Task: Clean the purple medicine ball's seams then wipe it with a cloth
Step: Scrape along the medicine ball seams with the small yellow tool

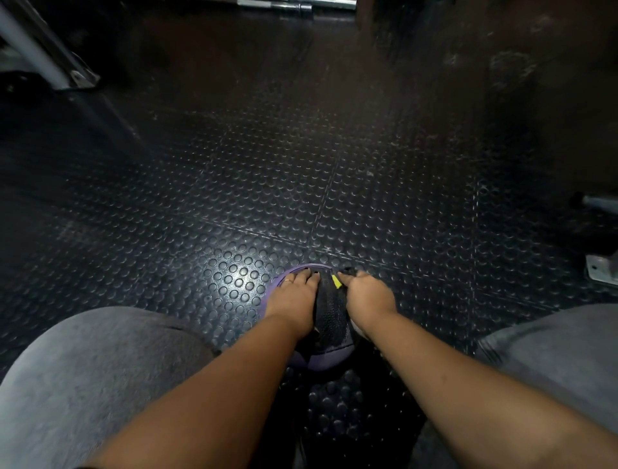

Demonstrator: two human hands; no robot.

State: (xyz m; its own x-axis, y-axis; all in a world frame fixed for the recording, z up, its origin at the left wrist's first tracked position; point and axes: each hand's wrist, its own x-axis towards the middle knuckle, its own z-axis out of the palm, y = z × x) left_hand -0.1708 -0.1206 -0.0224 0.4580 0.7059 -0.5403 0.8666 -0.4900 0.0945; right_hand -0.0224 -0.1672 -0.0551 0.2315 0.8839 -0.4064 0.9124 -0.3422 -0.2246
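Where the right hand (368, 296) pinches, a yellow tip (336, 283) (tool hidden) shows.

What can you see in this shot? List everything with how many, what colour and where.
medicine ball: one, purple and black, on the floor between the knees
small item: one, yellow-green, on the ball's far side; too small to identify
floor: one, dark studded rubber, across the view
frame leg: one, grey metal, upper left
bar: one, chrome, top edge
tube: one, grey metal, right edge
bracket: one, silver, right edge below the tube
trouser legs: two, grey, lower left and lower right
left hand: one, ring on a finger, flat on the ball
right hand: one, curled, pinching the small item
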